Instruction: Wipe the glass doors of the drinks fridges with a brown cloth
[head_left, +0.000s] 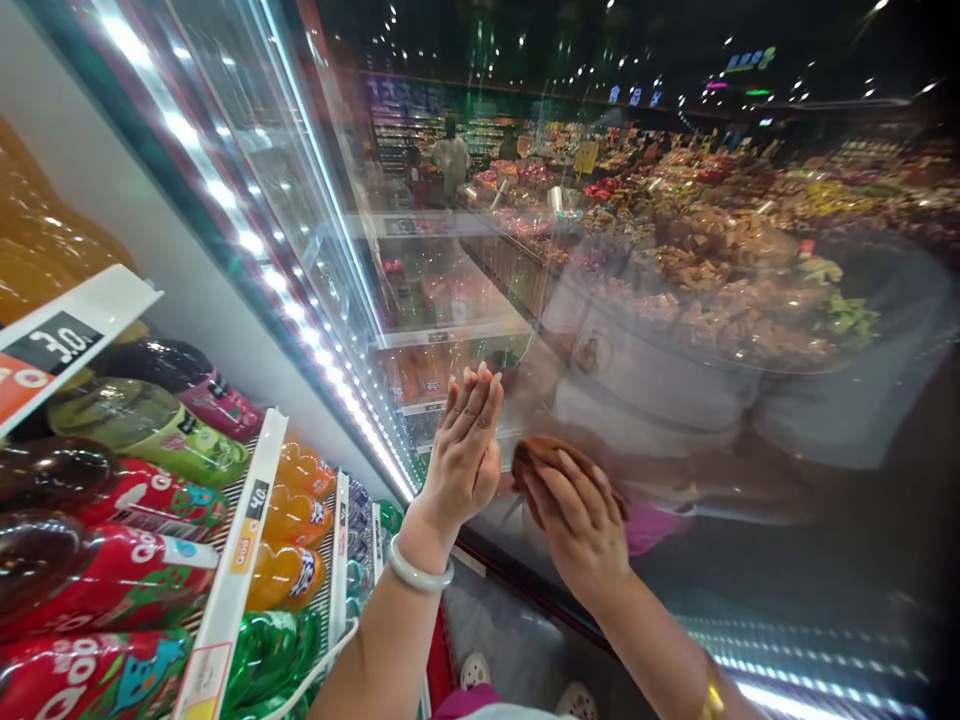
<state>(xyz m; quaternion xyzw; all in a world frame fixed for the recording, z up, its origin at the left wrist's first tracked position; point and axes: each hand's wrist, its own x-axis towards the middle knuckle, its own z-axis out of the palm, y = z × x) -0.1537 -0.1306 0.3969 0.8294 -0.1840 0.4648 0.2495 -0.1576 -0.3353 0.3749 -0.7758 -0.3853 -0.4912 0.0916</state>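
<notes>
A brown cloth point(534, 462) lies bunched under my right hand point(583, 525), which presses it against the glass door point(817, 560). Its fingers are spread over the cloth and hide part of it. Beside it, my left hand point(469, 455) is raised with straight fingers close together, and nothing shows in it. That hand is at or near the glass; whether it touches cannot be told. A pale bangle point(420, 572) circles my left wrist, and a gold-coloured band point(712, 695) is on my right one.
At left, cooler shelves hold red-labelled bottles point(135, 570), orange drinks point(296, 515) and green bottles point(274, 640) behind white price rails point(238, 560). A bright light strip point(300, 325) runs along the door frame. Reflections of shop displays cover the glass. My shoes point(475, 670) stand on grey floor.
</notes>
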